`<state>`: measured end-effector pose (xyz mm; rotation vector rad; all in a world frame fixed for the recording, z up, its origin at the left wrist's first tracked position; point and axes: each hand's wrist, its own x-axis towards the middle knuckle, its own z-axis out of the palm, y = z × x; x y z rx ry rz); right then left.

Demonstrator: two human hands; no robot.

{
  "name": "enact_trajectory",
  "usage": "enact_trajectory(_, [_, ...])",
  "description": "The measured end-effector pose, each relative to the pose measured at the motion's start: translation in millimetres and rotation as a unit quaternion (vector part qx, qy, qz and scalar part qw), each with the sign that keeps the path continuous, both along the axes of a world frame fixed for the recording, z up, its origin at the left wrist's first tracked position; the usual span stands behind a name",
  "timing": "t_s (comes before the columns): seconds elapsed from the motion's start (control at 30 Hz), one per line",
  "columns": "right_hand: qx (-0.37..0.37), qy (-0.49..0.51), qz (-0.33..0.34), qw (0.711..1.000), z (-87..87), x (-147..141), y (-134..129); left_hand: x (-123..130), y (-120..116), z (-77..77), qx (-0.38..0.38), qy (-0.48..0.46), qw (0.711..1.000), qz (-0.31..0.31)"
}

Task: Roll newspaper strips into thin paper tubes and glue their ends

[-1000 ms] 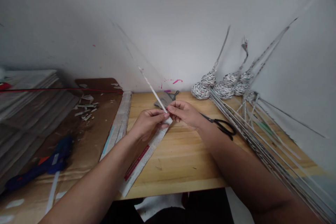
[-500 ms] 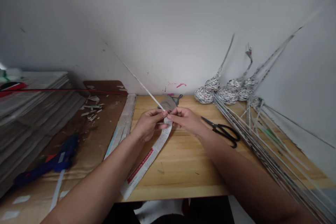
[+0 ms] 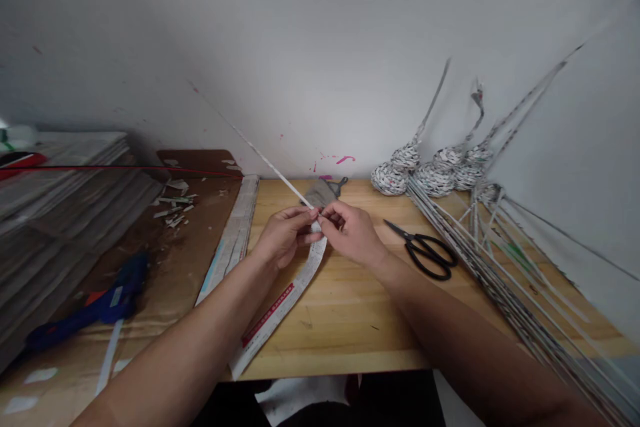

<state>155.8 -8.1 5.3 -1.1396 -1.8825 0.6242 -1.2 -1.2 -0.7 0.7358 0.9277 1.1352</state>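
A newspaper strip [image 3: 285,307] with a red printed band runs from the table's front edge up to my hands. Its upper part is rolled into a thin paper stick [image 3: 260,156] that slants up to the left, across the wall. My left hand [image 3: 287,233] pinches the paper between thumb and fingers where stick and flat strip meet. Right beside it, my right hand [image 3: 353,230] is closed with thumb and bent fingers on the same spot. Behind my fingers lies a grey cloth-like piece [image 3: 320,192], partly hidden.
Black scissors [image 3: 425,250] lie right of my hands. Woven paper gourds [image 3: 395,173] and a bundle of paper sticks [image 3: 480,273] are further right. On the left are a blue glue gun [image 3: 115,297], paper scraps [image 3: 175,203], stacked newspapers [image 3: 60,213] and a pile of strips [image 3: 240,220].
My right fingers have curled in more and the hand has turned slightly at the pinch. The paper stick and my left hand stay nearly where they were. The view has shifted slightly.
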Motion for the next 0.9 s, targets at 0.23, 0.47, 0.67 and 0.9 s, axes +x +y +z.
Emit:
enact_trajectory(0.23, [0.048,-0.081,-0.014,0.995,-1.3,1,-2,2,-1,2.1,-0.017,0.003,1.000,0.000])
enact_trajectory(0.47, [0.084,-0.186,-0.038,0.978,5.7,1,-5,2,-1,-0.2,-0.011,-0.002,1.000,0.005])
enact_trajectory(0.67, [0.042,-0.099,-0.015,0.994,-3.7,-2,-2,1,1,-0.2,0.002,0.001,1.000,0.027])
enact_trajectory(0.9, [-0.290,0.120,0.108,0.943,-15.6,-14,5,-3,4,3.4,0.015,-0.033,0.999,0.021])
